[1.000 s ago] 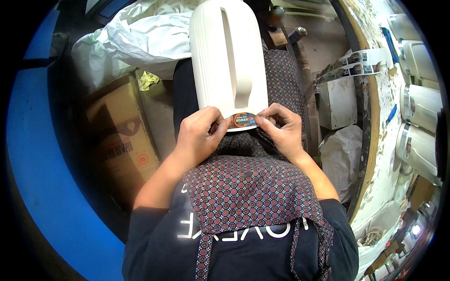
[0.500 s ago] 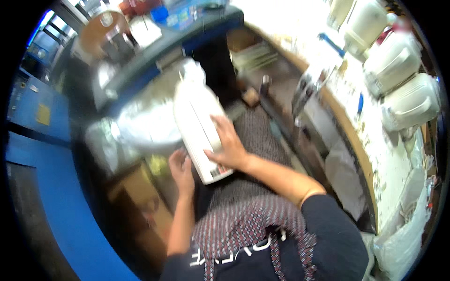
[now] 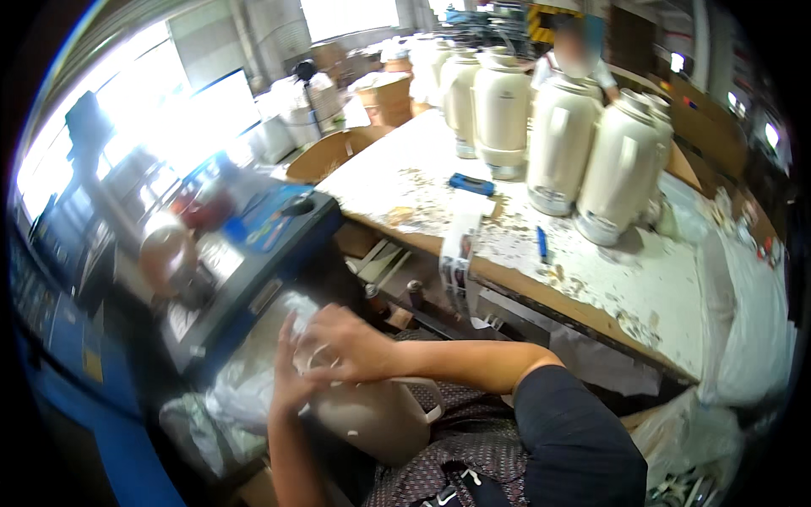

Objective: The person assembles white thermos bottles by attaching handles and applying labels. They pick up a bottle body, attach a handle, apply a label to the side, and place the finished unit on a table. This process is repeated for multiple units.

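A cream vacuum flask (image 3: 372, 420) with a side handle (image 3: 429, 397) rests tilted on my lap, its neck end toward the blue bench. My right hand (image 3: 351, 342) reaches across and curls around the neck, slightly blurred. From the near left, my left hand (image 3: 291, 372) closes on the same end, its fingers upright beside the right hand. The fingers hide most of the flask's mouth, so I cannot tell whether a small part is held there. Clear plastic bags (image 3: 245, 393) lie just beyond the left hand.
Several cream flasks (image 3: 562, 144) stand upright on the white worktable (image 3: 405, 182). A blue tool (image 3: 471, 184), a blue pen-like object (image 3: 542, 245) and a hanging label strip (image 3: 456, 258) are near its edge. A blue bench (image 3: 253, 296) stands left. Another person (image 3: 574, 55) is behind the flasks.
My left hand has come onto the flask, and my right hand has moved from its body to its neck. The flask has turned, showing its handle. The view has swung up toward the worktable.
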`<move>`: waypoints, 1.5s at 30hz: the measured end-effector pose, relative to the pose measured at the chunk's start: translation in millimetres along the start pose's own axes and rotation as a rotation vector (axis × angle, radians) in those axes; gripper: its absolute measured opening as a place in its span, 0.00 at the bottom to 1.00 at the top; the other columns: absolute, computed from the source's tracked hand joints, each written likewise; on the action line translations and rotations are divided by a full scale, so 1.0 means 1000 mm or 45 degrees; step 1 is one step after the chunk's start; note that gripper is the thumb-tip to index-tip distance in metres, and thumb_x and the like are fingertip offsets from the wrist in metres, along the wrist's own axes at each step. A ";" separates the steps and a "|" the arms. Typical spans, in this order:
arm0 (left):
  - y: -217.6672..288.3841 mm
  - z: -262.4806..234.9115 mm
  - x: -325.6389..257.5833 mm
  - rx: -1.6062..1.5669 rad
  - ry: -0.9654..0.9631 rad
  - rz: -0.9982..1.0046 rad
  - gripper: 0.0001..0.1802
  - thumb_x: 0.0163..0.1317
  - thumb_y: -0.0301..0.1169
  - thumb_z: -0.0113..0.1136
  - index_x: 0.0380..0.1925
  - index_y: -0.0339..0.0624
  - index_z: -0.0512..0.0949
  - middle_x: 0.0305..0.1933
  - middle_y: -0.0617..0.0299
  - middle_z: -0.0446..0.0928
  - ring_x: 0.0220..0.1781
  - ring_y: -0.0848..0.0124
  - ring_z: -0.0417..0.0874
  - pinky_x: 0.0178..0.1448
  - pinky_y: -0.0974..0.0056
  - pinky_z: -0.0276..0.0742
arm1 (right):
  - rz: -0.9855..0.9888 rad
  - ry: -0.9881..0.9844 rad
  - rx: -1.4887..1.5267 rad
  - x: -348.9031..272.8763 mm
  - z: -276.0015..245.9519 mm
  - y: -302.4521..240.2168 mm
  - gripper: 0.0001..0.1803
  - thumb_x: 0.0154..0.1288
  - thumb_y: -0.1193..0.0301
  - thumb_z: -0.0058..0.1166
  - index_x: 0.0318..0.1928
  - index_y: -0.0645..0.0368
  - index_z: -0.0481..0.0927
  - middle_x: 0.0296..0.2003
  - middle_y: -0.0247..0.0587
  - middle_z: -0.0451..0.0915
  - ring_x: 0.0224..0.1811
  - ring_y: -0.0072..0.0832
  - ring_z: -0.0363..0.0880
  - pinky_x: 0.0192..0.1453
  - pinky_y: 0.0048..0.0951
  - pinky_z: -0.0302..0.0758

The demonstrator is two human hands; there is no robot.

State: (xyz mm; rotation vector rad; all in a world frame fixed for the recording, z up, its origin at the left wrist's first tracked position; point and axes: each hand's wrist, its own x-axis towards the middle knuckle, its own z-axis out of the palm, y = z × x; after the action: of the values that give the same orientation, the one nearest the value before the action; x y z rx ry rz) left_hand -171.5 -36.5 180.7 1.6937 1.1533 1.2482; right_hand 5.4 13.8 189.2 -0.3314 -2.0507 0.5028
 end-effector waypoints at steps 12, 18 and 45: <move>-0.024 0.000 -0.035 -0.698 -0.185 -0.111 0.83 0.15 0.54 0.85 0.72 0.36 0.46 0.53 0.52 0.77 0.57 0.59 0.79 0.66 0.54 0.72 | -0.285 -0.361 -0.032 -0.017 0.011 -0.015 0.15 0.56 0.60 0.57 0.27 0.58 0.74 0.26 0.43 0.76 0.32 0.43 0.76 0.46 0.41 0.70; -0.032 0.018 -0.034 -0.548 -0.203 -0.073 0.57 0.38 0.35 0.81 0.68 0.32 0.59 0.54 0.50 0.77 0.54 0.62 0.80 0.60 0.57 0.75 | -0.297 -0.261 0.027 -0.041 -0.003 -0.009 0.15 0.59 0.61 0.55 0.22 0.57 0.72 0.22 0.42 0.74 0.28 0.44 0.75 0.36 0.42 0.72; -0.025 -0.009 -0.065 -0.298 0.308 0.433 0.71 0.36 0.42 0.81 0.74 0.39 0.42 0.52 0.55 0.75 0.52 0.59 0.79 0.58 0.58 0.75 | -0.774 -0.801 0.220 0.072 0.019 -0.015 0.15 0.64 0.60 0.56 0.23 0.52 0.75 0.19 0.28 0.69 0.18 0.23 0.65 0.21 0.26 0.59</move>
State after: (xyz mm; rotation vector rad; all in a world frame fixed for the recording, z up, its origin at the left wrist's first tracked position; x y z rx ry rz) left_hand -194.6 -88.6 140.4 1.6368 0.8302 1.7648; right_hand -46.9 27.3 242.0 0.6189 -2.5260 0.4249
